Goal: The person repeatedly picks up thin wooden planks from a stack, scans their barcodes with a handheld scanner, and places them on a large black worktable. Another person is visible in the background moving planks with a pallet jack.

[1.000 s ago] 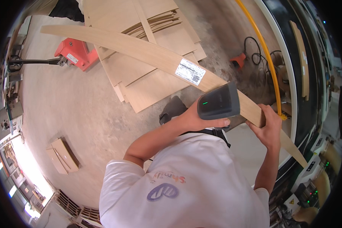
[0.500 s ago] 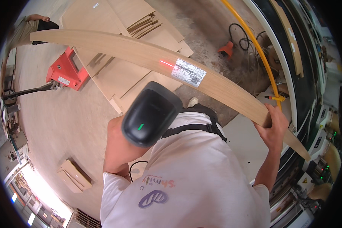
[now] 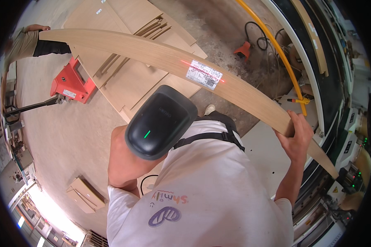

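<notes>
A black handheld barcode scanner (image 3: 161, 123) with a green light is in my left hand (image 3: 123, 154), whose fingers are hidden beneath it. The scanner's red line falls across a white printed label (image 3: 204, 74) stuck on a long light-wood board (image 3: 152, 52). The board runs from the upper left to the lower right and looks bent by the lens. My right hand (image 3: 297, 133) is closed around the board near its right end, with the thumb on the near side and the fingers over the far side.
Stacked wood panels (image 3: 111, 20) lie beyond the board, beside a red pallet jack (image 3: 72, 82). Another person (image 3: 24, 45) stands at the far left, near the board's end. A yellow hose (image 3: 276, 45) and machinery (image 3: 346, 152) are on the right. Small panels (image 3: 84, 195) rest on the floor at left.
The red line has shifted right, from the label's left edge to across the label. The scanner has moved slightly left, and the other person's hand is nearer the board's far end.
</notes>
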The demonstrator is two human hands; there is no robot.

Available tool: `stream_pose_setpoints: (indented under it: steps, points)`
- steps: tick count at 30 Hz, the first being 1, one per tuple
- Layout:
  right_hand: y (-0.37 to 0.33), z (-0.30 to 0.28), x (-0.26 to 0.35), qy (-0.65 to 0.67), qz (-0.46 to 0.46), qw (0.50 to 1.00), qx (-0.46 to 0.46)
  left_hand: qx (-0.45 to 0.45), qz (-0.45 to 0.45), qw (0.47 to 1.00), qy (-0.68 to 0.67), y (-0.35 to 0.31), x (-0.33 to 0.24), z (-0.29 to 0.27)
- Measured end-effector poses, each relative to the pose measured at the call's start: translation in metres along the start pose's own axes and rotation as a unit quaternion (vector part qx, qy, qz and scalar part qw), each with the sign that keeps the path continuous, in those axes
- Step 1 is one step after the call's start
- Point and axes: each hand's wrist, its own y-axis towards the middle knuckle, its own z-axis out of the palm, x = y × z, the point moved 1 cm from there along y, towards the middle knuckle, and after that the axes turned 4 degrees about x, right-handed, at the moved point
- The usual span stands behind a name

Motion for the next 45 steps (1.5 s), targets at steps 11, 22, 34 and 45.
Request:
stream_pose_setpoints:
  steps: [11,22,34,45]
  points:
    - [0.002,0.002,-0.004,-0.011,0.000,1.000,0.001,-0.011,0.016,1.000,0.018,0.007,0.000,0.006]
    - [0.014,0.005,-0.014,0.003,0.010,1.000,0.017,0.013,-0.028,0.999,0.024,0.019,-0.007,0.009]
    - [0.019,0.003,-0.087,0.094,0.077,0.990,0.068,-0.044,0.040,0.894,-0.444,0.169,0.056,0.096]
    - [0.037,-0.017,-0.216,0.108,0.139,0.981,0.079,-0.065,0.155,0.921,-0.351,0.287,-0.027,0.187]
